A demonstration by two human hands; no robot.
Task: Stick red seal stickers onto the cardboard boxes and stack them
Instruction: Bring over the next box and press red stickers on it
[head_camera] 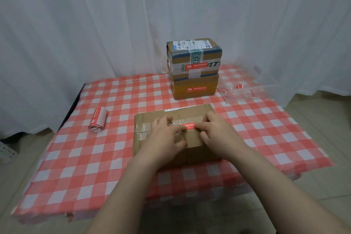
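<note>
A flat cardboard box point(146, 119) lies on the checked cloth in front of me. A red seal sticker point(188, 125) lies across its taped top seam. My left hand point(165, 137) and my right hand point(216, 133) both rest on the box top, their fingertips pressing the two ends of the sticker. Behind it stand two stacked boxes: a taped upper box point(193, 57) with a shipping label and a red sticker on its front, on a lower brown box point(194, 87) that also bears a red sticker.
A roll of red seal stickers point(97, 118) lies on the cloth to the left. A clear plastic tray point(245, 91) with peeled scraps sits at the right rear. The red-and-white tablecloth point(85, 167) covers a low table; a white curtain hangs behind.
</note>
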